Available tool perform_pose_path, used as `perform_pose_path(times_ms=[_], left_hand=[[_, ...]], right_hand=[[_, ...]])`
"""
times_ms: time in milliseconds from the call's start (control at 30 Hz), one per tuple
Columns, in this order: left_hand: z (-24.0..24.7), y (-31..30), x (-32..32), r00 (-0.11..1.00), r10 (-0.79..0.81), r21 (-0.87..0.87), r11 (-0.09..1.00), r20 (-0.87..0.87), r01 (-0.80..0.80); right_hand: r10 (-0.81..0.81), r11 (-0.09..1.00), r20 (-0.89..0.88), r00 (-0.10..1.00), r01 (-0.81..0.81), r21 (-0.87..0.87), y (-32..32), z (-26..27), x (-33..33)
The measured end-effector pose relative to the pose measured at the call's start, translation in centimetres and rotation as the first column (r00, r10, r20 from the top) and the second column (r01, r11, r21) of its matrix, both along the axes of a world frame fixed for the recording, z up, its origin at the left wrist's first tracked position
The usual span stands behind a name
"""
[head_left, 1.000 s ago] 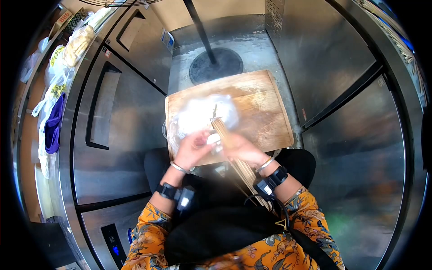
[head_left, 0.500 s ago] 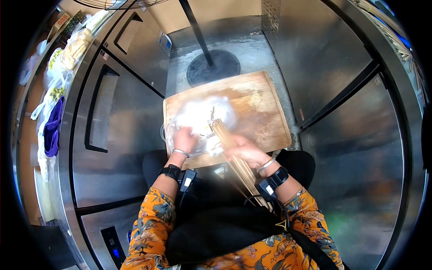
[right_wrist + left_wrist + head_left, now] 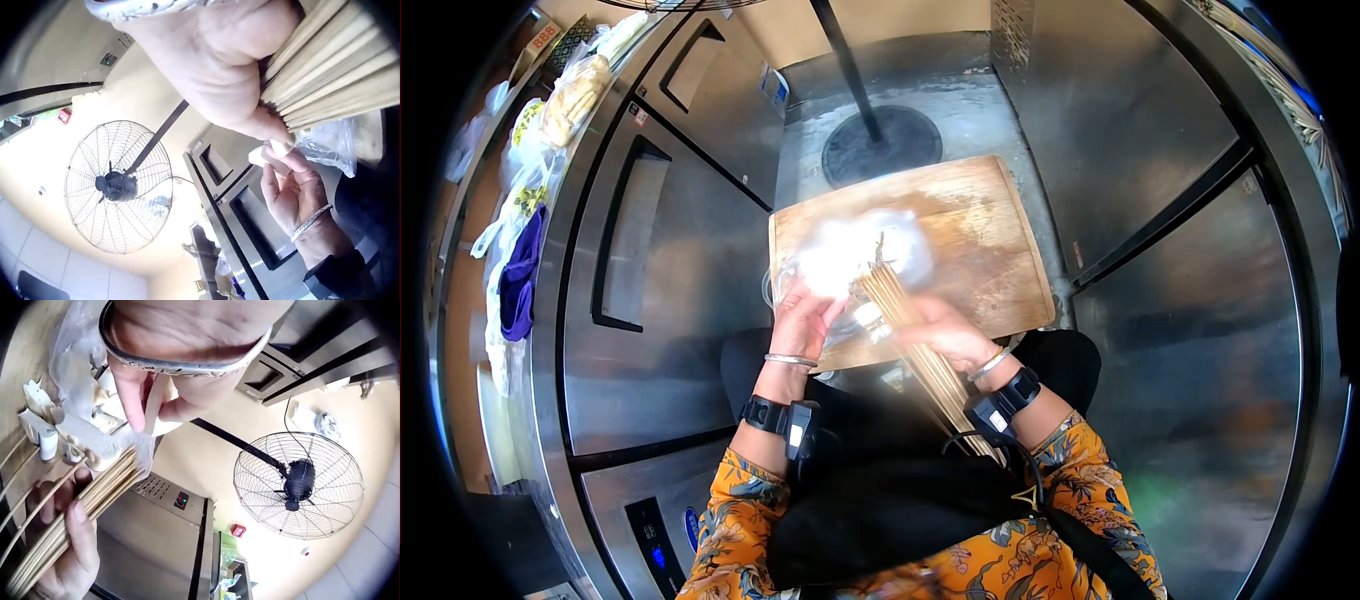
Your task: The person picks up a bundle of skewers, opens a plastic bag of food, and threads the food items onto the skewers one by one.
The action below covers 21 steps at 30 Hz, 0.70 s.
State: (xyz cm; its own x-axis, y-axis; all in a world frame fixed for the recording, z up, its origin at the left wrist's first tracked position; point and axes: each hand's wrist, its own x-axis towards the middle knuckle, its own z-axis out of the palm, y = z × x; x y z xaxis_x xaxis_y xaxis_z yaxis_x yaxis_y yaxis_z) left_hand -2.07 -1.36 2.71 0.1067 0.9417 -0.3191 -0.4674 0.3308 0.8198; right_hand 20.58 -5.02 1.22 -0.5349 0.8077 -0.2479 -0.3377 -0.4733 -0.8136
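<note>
My left hand point(image 3: 800, 318) is over the near left of the cutting board point(image 3: 990, 245), beside a plastic bag of white pieces point(image 3: 830, 258). In the left wrist view its thumb and fingers pinch a pale white slice point(image 3: 154, 403); the right wrist view also shows this white slice point(image 3: 267, 159). My right hand point(image 3: 948, 333) grips a bundle of thin wooden skewers point(image 3: 930, 368), tips pointing away toward the bag. White slices with brownish edges point(image 3: 87, 439) sit at the tips of some skewers. Glare washes out the bag's contents in the head view.
Steel fridge cabinets stand left point(image 3: 670, 300) and right point(image 3: 1180, 300). Beyond the board is the round black base of a fan point(image 3: 880, 145). Bags and a purple cloth point(image 3: 520, 275) lie on the left counter.
My left hand moved from beside the skewer tips down to the bag, then lifted slightly back toward me with a slice. The right hand kept its grip on the skewers.
</note>
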Motion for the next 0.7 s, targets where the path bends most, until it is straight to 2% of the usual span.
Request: perform_pose_path(times_ms=[233, 467, 567, 700], left_hand=[[0.8, -0.3, 1.8, 0.996, 0.012, -0.044, 0.999, -0.088, -0.016], [0.8, -0.3, 2.7, 0.987, 0.004, -0.027, 1.0, -0.158, -0.009], [0.5, -0.3, 2.6, 0.972, 0.014, 0.032, 0.999, -0.236, -0.007], [-0.3, -0.6, 2.5, 0.883, 0.062, 0.252, 0.965, -0.464, 0.064]], right_hand=[[-0.015, 1.0, -0.071, 0.997, 0.015, -0.013, -0.2, -0.5, -0.1], [-0.031, 0.999, -0.062, 0.998, 0.03, -0.017, -0.3, 0.0, 0.0], [-0.025, 1.0, -0.07, 0.997, 0.024, -0.017, -0.3, 0.3, 0.0], [-0.039, 0.999, -0.048, 0.998, 0.037, -0.028, -0.3, 0.5, 0.0]])
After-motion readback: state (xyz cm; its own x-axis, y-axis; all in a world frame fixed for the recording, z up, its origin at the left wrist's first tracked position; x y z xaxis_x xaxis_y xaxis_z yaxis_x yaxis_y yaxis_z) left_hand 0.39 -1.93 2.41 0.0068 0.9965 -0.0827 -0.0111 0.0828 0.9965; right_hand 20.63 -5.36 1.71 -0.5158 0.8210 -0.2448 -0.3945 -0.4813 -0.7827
